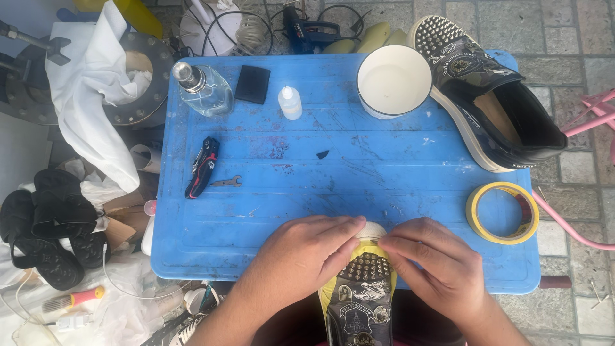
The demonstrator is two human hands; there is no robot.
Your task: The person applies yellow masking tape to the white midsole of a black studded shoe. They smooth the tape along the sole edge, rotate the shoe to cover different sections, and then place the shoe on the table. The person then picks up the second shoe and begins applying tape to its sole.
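A black studded shoe (pixel 363 288) with yellow tape along its sole edge lies toe-forward at the near edge of the blue table (pixel 346 166). My left hand (pixel 306 256) presses on the left side of the toe, fingers pinching the taped rim. My right hand (pixel 435 263) presses on the right side of the toe, fingertips on the tape at the white toe cap. A second matching black studded shoe (pixel 487 96) rests at the table's far right corner. A roll of yellow tape (pixel 503 213) lies flat on the table just right of my right hand.
On the table stand a white tub (pixel 393 80), a small white dropper bottle (pixel 290 102), a clear glass bottle (pixel 204 90), a black pad (pixel 252 84), a black-red folding tool (pixel 202 166) and a small wrench (pixel 227 182). Black sandals (pixel 54 224) and clutter lie left; pink metal legs (pixel 592 118) right.
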